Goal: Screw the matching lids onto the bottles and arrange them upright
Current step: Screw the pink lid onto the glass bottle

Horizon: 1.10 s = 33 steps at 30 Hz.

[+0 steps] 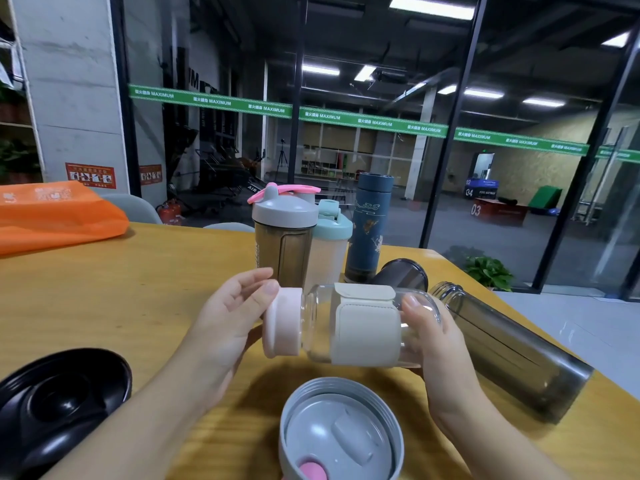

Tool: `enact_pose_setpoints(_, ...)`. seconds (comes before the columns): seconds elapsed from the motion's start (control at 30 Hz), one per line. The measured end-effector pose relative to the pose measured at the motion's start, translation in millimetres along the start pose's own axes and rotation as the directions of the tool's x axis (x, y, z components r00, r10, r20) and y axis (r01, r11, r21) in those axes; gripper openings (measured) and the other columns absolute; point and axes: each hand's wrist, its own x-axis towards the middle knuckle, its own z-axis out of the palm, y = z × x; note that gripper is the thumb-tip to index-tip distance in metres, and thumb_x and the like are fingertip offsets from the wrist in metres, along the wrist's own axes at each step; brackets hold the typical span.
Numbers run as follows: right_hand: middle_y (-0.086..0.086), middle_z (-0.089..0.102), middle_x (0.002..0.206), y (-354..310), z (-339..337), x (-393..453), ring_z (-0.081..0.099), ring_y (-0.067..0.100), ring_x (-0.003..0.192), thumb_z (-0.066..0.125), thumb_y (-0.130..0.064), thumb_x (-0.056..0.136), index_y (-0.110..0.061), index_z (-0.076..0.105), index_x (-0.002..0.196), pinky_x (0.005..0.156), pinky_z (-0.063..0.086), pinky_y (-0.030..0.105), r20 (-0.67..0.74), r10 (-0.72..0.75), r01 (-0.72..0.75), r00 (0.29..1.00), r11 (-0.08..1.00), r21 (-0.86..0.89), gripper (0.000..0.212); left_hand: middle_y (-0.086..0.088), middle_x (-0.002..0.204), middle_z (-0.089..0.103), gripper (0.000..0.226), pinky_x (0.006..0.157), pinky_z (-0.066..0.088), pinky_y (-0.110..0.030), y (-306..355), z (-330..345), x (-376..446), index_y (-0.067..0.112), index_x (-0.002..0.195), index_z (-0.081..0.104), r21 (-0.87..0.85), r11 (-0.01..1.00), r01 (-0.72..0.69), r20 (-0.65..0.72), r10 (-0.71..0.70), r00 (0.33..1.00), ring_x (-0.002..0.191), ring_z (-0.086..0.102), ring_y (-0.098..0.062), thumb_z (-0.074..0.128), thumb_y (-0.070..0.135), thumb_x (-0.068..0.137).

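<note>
Glass bottle with a cream sleeve lies sideways in the air above the wooden counter, its pink lid on the neck. Left hand curls round the lid; right hand grips the bottle's base. Behind stand 3 capped bottles: grey-lidded shaker, mint-lidded shaker, blue flask. A smoky bottle lies open at right.

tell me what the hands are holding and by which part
A clear glass bottle, held sideways: right hand grips its base end, left hand holds its pink lid.
</note>
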Motion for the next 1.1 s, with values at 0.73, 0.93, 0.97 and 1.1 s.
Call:
enact_pose_setpoints(0.73, 0.01, 0.07, 0.094, -1, -1, 2, 0.067, 0.015, 0.067, 0.058, -0.059, 0.057, -0.014, 0.065, 0.109, 0.048, 0.052, 0.027, -0.02, 0.048, -0.047, 0.999, 0.999, 0.021, 0.069, 0.007, 0.12, 0.066, 0.067, 0.072, 0.042, -0.034, 0, -3, -8, 0.033, 0.122, 0.061, 0.085, 0.989, 0.119, 0.222, -0.135, 0.966, 0.092, 0.056, -0.018, 0.048, 0.018, 0.058)
enact_pose_setpoints(0.93, 0.012, 0.069, 0.093, -1, 0, 2, 0.066, 0.013, 0.062, 0.057, -0.06, 0.054, -0.014, 0.065, 0.107, 0.047, 0.051, 0.025, -0.019, 0.06, -0.06, 0.998, 0.998, 0.027, 0.071, -0.003, 0.103, 0.067, 0.047, 0.07, 0.045, -0.035, -1, -2, -5, 0.018, 0.112, 0.067, -0.023, 1.0, 0.011, 0.161, -0.007, 0.987, 0.085, 0.06, -0.015, 0.054, 0.02, 0.067)
enact_pose_setpoints(0.97, 0.012, 0.069, 0.093, 0, 1, 1, 0.066, 0.013, 0.061, 0.056, -0.061, 0.052, -0.013, 0.065, 0.107, 0.046, 0.051, 0.025, -0.018, 0.06, -0.059, 0.998, 0.998, 0.032, 0.074, -0.001, 0.102, 0.069, 0.044, 0.068, 0.046, -0.033, 0, -2, -4, 0.019, 0.111, 0.068, -0.025, 1.0, -0.015, 0.134, 0.018, 0.991, 0.085, 0.062, -0.014, 0.055, 0.019, 0.068)
enact_pose_setpoints(1.1, 0.015, 0.068, 0.1, -2, 2, 0, 0.066, 0.012, 0.063, 0.059, -0.056, 0.055, -0.013, 0.065, 0.108, 0.045, 0.05, 0.024, -0.012, 0.051, -0.051, 0.999, 0.998, 0.044, 0.068, 0.013, 0.109, 0.071, 0.028, 0.076, 0.05, -0.032, -1, -2, 0, 0.032, 0.117, 0.062, 0.03, 0.999, -0.026, 0.014, 0.026, 1.0, 0.1, 0.067, -0.012, 0.058, 0.023, 0.091)
